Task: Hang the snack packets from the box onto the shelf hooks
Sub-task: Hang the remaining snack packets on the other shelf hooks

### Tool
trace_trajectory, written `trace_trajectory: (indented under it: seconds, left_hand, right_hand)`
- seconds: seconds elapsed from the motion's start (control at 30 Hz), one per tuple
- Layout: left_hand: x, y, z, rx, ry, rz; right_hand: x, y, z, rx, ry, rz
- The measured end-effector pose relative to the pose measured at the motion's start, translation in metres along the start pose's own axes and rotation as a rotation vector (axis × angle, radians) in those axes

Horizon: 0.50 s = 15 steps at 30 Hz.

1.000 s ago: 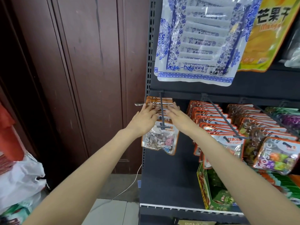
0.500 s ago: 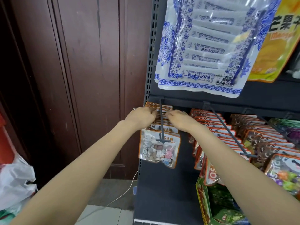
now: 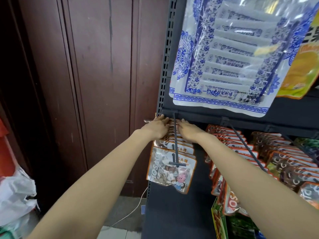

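Our left hand [image 3: 158, 127] and right hand [image 3: 189, 130] cover the rear candy packets [image 3: 170, 167] on the hook [image 3: 175, 140], hiding our fingertips. The yellow bag [image 3: 300, 73] runs off the right edge, and the blue-patterned bag [image 3: 227, 57] off the top.

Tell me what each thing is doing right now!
left hand: flat on the packet tops, left of the hook.
right hand: flat on them, right of the hook.
hook: sticking out, loaded with packets.
front packet: hanging near the hook's tip.
blue-and-white bag: hanging above.
wooden door: closed.
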<state>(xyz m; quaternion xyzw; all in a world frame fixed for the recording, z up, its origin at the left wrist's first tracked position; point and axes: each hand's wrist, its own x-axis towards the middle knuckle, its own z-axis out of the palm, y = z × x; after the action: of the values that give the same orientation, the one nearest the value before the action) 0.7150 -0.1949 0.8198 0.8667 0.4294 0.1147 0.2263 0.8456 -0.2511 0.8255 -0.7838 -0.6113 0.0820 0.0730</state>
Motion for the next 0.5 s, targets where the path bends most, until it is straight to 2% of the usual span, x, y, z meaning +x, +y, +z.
trace_trajectory:
  seconds: [0.1, 0.17, 0.27, 0.37, 0.5]
  left_hand:
    - [-0.001, -0.001, 0.000, -0.066, 0.036, 0.025]
    - [-0.010, -0.001, -0.003, -0.101, 0.179, 0.079]
    - [-0.034, 0.005, -0.008, -0.289, 0.347, 0.156]
    - [-0.061, 0.018, -0.012, -0.278, 0.321, 0.225]
    - [-0.090, 0.047, -0.014, -0.163, 0.273, 0.319]
  right_hand:
    - [-0.004, 0.000, -0.001, 0.107, 0.005, -0.002]
    - [-0.013, -0.003, -0.004, 0.176, 0.064, -0.008]
    - [-0.038, -0.002, -0.009, 0.288, 0.218, -0.022]
    - [-0.073, 0.002, -0.013, 0.264, 0.354, -0.110]
    - [-0.120, 0.009, -0.029, 0.193, 0.435, -0.073]
